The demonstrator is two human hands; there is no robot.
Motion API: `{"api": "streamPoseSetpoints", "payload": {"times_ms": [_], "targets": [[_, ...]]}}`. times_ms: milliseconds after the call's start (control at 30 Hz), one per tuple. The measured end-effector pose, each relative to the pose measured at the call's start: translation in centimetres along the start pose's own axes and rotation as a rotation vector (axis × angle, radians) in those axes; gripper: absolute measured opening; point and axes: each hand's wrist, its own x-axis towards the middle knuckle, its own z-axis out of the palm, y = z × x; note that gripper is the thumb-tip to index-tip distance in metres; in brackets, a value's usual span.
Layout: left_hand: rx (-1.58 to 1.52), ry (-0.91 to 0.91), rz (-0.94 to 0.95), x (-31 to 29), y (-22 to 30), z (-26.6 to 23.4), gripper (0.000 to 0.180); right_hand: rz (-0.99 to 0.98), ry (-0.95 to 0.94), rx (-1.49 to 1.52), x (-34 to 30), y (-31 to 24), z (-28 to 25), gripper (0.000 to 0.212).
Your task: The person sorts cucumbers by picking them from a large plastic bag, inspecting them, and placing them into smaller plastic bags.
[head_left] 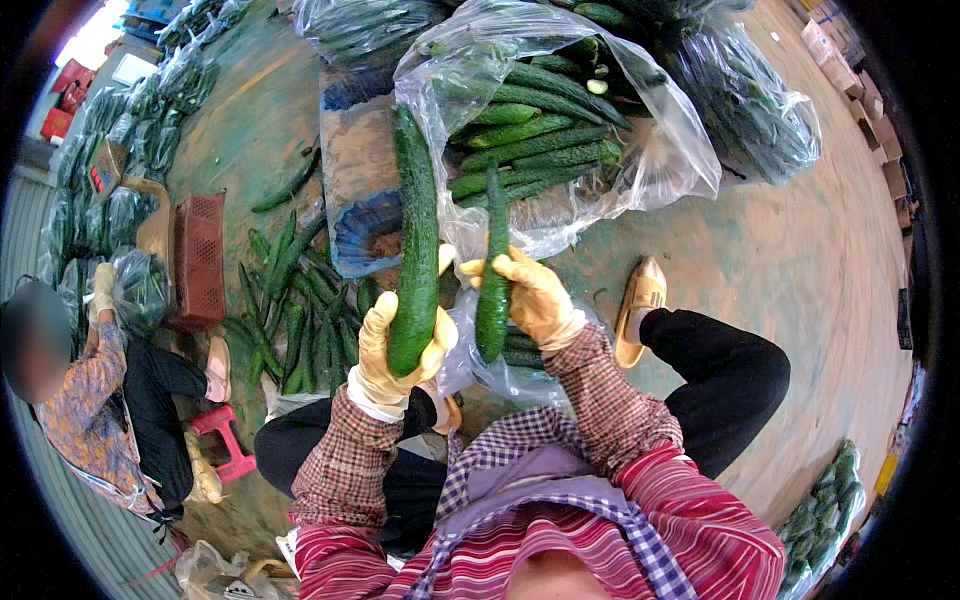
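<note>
My left hand (402, 345), in a pale yellow glove, is closed round the lower end of a large, thick cucumber (416, 240) held upright. In the same kind of glove, my right hand (532, 298) grips a slimmer, shorter cucumber (493, 290) by its middle, with its thin end pointing away from me. Beyond both hands, a wide clear plastic bag (665, 165) lies spread open with several cucumbers (540, 140) laid side by side in it. Below my right hand, more cucumbers show through plastic between my knees, partly hidden.
Loose cucumbers (290, 300) are heaped on the floor to my left, beside a blue plastic crate (362, 235). A brown crate (200, 260) and a pink stool (228, 445) stand near a co-worker (90, 410). Filled bags (750, 110) lie at the far right.
</note>
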Motion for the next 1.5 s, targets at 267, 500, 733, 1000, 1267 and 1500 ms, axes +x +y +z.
{"api": "streamPoseSetpoints", "payload": {"times_ms": [267,500,733,1000,1267,1500], "targets": [[1.187,0.429,0.569,-1.0,1.7,1.4,0.096,0.101,-0.272,0.179,5.6,2.2,7.7,0.056],[0.905,0.598,0.619,-2.7,2.0,0.8,0.058,-0.004,-0.341,0.44,3.7,-0.3,6.8,0.05],[0.742,0.447,0.216,-1.6,1.2,0.7,0.05,-0.065,-0.316,0.254,2.1,-2.0,6.8,0.057],[0.433,0.874,0.188,-4.3,2.2,-3.1,0.031,0.094,0.103,-0.683,2.3,0.3,1.7,0.052],[0.492,0.989,0.323,-4.4,6.2,-19.1,0.021,-0.288,0.698,-0.557,2.1,-4.2,-7.4,0.022],[2.255,0.94,-0.854,-4.0,-3.8,-29.3,0.038,-0.285,0.683,-0.709,0.1,-4.6,-9.8,0.027]]}}
